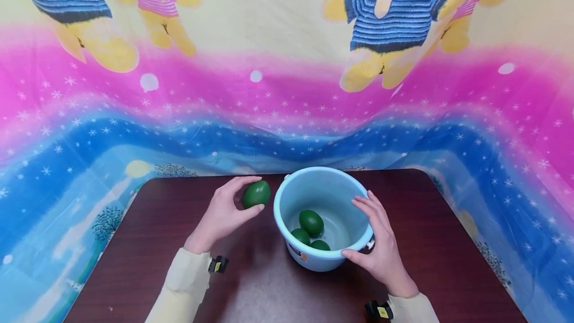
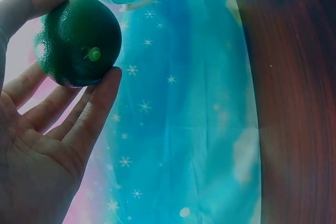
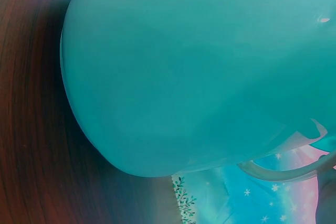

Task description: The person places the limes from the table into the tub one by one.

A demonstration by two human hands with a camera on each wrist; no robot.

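Note:
My left hand [image 1: 226, 211] pinches a dark green avocado [image 1: 256, 194] between thumb and fingers, in the air just left of a light blue bucket [image 1: 280, 208]. In the left wrist view the held avocado [image 2: 79, 43] shows pebbled, shiny skin and a small pale green stem nub. My right hand [image 1: 381, 241] holds the bucket's right rim, thumb at the near side and fingertips reaching over the edge. Inside the bucket lie three green avocados, one avocado [image 1: 311, 223] behind the others. The bucket's outer wall [image 3: 184, 77] fills most of the right wrist view.
The dark brown wooden table [image 1: 148, 243] carries the bucket. A printed cloth [image 1: 269, 98] with bears and snowflakes hangs behind and along both sides. A pale handle [image 3: 289, 174] hangs at the bucket's side.

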